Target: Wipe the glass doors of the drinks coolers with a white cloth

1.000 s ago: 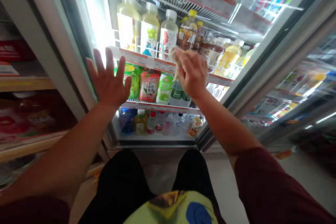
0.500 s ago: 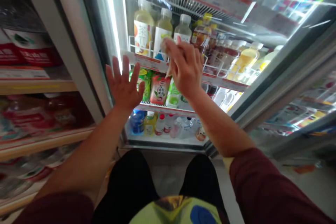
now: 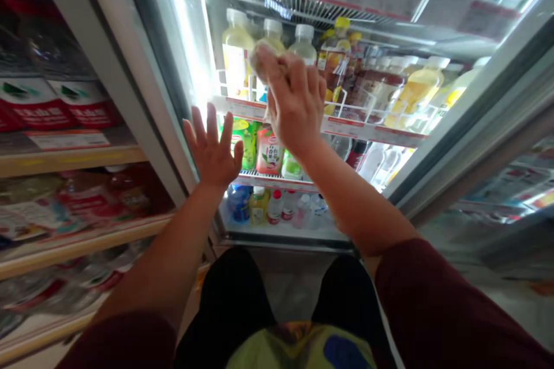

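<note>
My right hand [image 3: 296, 106] is closed around a crumpled pale cloth [image 3: 259, 60], holding it in front of the upper drink row at what looks like the glass door of a lit fridge. Behind the cloth, a bottle with a white cap [image 3: 272, 27] is partly covered. My left hand [image 3: 214, 153] is spread flat, fingers apart, by the left edge of the glass and holds nothing. Just right of its thumb, behind the glass, show a green drink pack [image 3: 246, 144] and a red drink pack [image 3: 269, 153].
Left of the fridge frame [image 3: 162, 127], open shelves carry red-labelled bottles [image 3: 82, 106]. Yellow-capped bottles [image 3: 335, 57] and a yellow drink bottle [image 3: 418, 89] stand on the fridge's upper row. Small bottles [image 3: 274, 207] line its bottom. Another metal door frame [image 3: 459, 127] runs along the right.
My right hand has moved the cloth a little left across the upper bottles. My left hand stays spread near the left edge. The whole view has shifted slightly.
</note>
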A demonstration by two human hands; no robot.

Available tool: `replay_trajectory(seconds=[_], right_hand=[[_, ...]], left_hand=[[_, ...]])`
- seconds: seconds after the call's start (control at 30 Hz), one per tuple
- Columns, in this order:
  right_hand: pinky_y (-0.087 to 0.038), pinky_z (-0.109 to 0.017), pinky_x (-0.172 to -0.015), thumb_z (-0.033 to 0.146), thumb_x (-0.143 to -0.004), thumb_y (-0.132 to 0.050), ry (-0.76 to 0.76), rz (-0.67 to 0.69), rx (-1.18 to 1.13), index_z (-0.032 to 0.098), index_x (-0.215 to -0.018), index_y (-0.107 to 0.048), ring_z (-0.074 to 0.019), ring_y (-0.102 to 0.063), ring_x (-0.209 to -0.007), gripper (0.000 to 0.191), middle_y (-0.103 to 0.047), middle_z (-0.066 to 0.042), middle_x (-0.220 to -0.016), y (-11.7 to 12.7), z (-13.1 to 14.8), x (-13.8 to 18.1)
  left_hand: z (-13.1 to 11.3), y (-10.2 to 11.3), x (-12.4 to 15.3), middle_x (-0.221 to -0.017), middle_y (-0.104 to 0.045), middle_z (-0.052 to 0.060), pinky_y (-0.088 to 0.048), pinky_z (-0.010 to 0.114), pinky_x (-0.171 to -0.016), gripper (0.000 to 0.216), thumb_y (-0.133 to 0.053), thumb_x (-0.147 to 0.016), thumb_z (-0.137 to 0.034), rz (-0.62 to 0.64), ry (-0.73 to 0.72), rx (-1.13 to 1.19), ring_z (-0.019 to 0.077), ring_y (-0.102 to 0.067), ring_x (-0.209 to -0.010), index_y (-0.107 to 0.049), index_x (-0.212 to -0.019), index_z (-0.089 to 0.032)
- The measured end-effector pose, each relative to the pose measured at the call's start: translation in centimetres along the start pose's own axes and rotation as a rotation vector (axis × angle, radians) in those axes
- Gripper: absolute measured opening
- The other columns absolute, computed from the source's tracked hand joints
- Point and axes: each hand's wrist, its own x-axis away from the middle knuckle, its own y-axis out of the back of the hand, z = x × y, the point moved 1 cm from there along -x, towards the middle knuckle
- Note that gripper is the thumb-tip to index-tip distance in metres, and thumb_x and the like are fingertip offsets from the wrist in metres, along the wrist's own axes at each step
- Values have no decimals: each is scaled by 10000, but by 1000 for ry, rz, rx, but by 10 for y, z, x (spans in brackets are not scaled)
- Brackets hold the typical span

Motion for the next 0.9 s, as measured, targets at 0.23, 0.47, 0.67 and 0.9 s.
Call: replay_trajectory(seconds=[0.23,0.47,0.67,0.9], right_hand=[[-495,-357,-962,218,-1005,-410,370,64,140,257,-1442,-472,-183,-597,-1146,444,-615,-40,-1340,11,-12,46],[-457,-456,-988,256,-990,-443,-40,-230,217,209,-1500,-401,-266,-555,-1175,514,-550,-127,-1334,33,-59,68],[-423,-279,-889,217,-974,-555,346,-62,52,312,-1407,-504,-139,-599,-1029,446,-680,12,-1156,-9,-11,111],[-350,-420,-1011,237,-1001,-445,-99,-71,-24,258,-1558,-288,-272,-489,-1261,579,-506,-103,-1416,-11,-2,46]], left_hand=[[10,13,6,-1668,-82,109,28,583,-1221,694,-246,-1014,-604,-8,-73,-24,286,61,-1537,-352,-1499,-119],[30,10,18,-1664,-48,149,76,627,-1190,792,-175,-1002,-649,36,14,-82,320,111,-1523,-286,-1509,-50],[27,4,21,-1657,-71,177,27,608,-1204,728,-191,-1028,-577,-20,-14,-102,301,103,-1529,-303,-1503,-37],[29,4,22,-1644,-114,206,-17,601,-1209,753,-198,-1018,-596,-23,-5,-86,296,98,-1531,-333,-1488,-24]])
